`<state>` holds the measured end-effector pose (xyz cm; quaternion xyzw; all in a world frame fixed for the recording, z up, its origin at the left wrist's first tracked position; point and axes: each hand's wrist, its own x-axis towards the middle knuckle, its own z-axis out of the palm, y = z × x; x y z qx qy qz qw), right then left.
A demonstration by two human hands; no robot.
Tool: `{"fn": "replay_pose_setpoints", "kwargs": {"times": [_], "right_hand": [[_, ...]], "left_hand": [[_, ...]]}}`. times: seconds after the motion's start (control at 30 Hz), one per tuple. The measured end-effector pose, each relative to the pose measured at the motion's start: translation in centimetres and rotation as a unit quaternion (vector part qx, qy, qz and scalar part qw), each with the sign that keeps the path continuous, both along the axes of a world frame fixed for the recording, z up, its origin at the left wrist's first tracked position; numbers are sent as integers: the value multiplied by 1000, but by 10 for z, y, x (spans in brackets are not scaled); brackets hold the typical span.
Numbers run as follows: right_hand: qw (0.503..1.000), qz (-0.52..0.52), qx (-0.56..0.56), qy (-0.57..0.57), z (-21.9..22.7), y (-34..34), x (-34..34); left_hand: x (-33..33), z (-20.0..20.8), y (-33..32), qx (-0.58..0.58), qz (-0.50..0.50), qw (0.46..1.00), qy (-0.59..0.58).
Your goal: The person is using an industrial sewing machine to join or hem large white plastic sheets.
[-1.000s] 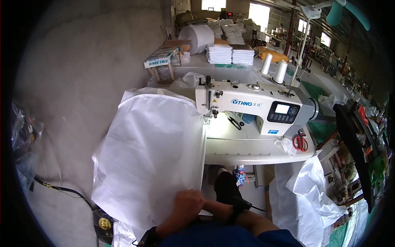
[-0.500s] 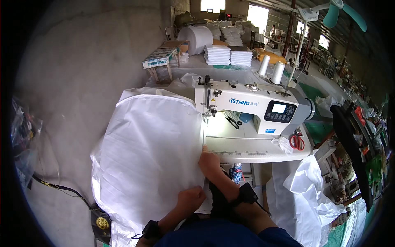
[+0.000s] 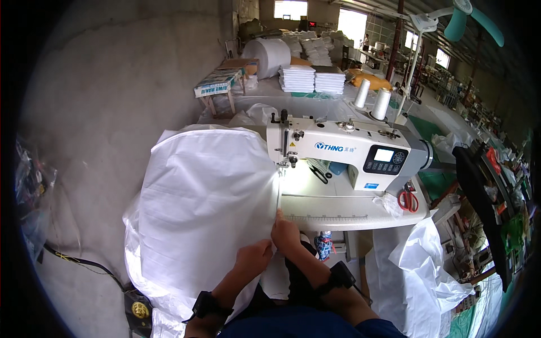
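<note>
In front of the sewing machine [image 3: 332, 143], I see left hand [image 3: 253, 257] beside right hand [image 3: 286, 234] along the white sheet [image 3: 205, 197]; grip indeterminable.

The left forearm [image 3: 230, 286] slants up to the right and the right forearm [image 3: 309, 266] up to the left, converging from the lower edge. The left grip [image 3: 253, 257] curls its fingers [image 3: 266, 246] inward; just beside it, slightly farther forward, the right grip [image 3: 285, 234] extends one finger [image 3: 279, 214] ahead.
</note>
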<state>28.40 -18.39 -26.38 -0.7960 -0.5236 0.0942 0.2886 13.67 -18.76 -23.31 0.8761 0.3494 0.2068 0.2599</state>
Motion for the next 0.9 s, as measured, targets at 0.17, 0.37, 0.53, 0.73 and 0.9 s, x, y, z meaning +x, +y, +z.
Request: {"fn": "replay_pose_setpoints", "kwargs": {"times": [0.17,0.37,0.53,0.73,0.9], "right_hand": [[995,-17,-75,-71,13,17,14],[987,2,-90,-132,22,47,31],[987,-8,-108,-122,26,69,43],[985,-4,-105,-138,39,91,54],[995,-101,-9,24,26,96,67]], "left_hand": [[-38,7,30,208,116,971,-5],[-90,-4,94,290,277,910,104],[-90,-12,138,176,236,952,84],[-72,3,184,146,228,953,135],[-58,3,216,155,220,955,127]]}}
